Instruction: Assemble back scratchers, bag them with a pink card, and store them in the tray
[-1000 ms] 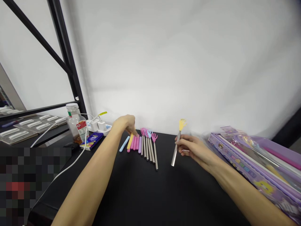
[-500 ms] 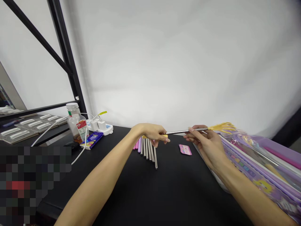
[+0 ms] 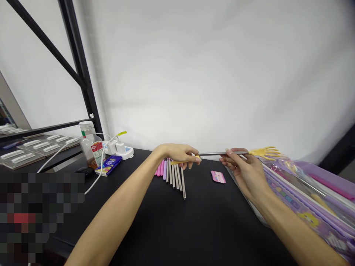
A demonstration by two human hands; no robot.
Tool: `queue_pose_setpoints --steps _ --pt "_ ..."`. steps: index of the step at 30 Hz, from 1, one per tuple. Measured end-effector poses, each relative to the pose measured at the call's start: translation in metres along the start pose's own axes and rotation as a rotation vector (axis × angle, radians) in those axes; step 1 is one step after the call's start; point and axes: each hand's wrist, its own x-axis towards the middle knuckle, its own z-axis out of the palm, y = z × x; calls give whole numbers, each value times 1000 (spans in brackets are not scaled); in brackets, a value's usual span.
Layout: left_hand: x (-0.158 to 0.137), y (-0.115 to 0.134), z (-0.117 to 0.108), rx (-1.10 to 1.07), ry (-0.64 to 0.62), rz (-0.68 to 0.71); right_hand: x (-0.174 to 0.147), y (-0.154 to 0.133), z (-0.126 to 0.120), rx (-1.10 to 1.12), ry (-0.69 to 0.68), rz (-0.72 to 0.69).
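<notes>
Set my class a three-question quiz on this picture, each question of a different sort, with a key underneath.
1. True or false: the left hand holds the yellow handle.

2. Choose one. The right hand holds:
a) a jar
b) a metal rod with a yellow hand-shaped head
c) a white cable

3. Short answer: on the black table, does the small pink packet lie to the left or to the right of the row of loose rods, as the picture shows it?

Key:
1. True
2. b
3. To the right
</notes>
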Motion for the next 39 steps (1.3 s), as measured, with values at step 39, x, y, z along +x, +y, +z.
queue_pose_setpoints --steps 39 --pt "1 -7 1 163 294 275 7 -9 -14 -35 -73 178"
